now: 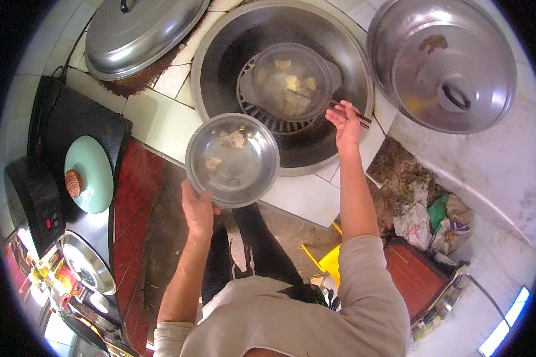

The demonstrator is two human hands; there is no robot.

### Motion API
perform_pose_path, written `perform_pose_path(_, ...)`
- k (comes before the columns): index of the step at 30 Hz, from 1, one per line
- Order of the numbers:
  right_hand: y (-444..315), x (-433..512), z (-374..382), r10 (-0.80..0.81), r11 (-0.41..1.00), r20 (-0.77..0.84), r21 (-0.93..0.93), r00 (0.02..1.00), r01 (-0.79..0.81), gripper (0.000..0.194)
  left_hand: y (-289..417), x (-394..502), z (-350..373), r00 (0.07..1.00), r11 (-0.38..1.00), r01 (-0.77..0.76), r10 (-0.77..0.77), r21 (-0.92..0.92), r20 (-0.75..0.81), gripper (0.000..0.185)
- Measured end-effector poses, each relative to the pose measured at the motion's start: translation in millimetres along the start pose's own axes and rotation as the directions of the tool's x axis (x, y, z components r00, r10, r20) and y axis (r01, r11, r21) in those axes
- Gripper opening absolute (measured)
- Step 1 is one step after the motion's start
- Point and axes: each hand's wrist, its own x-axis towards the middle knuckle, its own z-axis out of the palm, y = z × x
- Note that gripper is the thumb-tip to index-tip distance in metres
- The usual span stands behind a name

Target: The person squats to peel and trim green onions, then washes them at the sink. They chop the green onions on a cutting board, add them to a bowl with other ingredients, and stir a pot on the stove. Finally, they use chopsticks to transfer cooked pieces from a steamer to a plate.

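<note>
My left hand (198, 206) grips the near left rim of a round metal bowl (254, 183), which holds a few pale pieces of food (232, 139). In my right hand (346, 122) is a pair of dark chopsticks (365, 121), their front ends reaching into a two-handled pot (246, 85). Pale yellow chunks of food (293, 83) lie in liquid inside the pot. The pot rests on a slotted metal rack (277, 126) within a large dark wok (219, 62). The bowl overlaps the wok's near left rim in view; whether they touch I cannot tell.
A large metal lid (147, 33) lies at the upper left, another (411, 85) upside down at the upper right. A green lid with a wooden knob (96, 174) is on the black counter at left. Near the lower right are plastic bags (413, 218) and a yellow plastic item (330, 263).
</note>
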Motion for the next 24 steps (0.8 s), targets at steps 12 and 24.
perform_pose_path(12,24.5,-5.7,66.7,-0.048,0.937,0.253,-0.323,0.966,0.131,0.029,-1.7,-2.6,3.7,1.000,0.998,0.026,-0.026,0.053,-0.003,0.034)
perform_pose_path(24,10.9,11.0,49.8,-0.064,0.982,0.179,-0.165,0.982,0.094,0.027,-6.7,-0.5,1.7,1.000,1.000,0.028,-0.028,-0.011,-0.010,0.036)
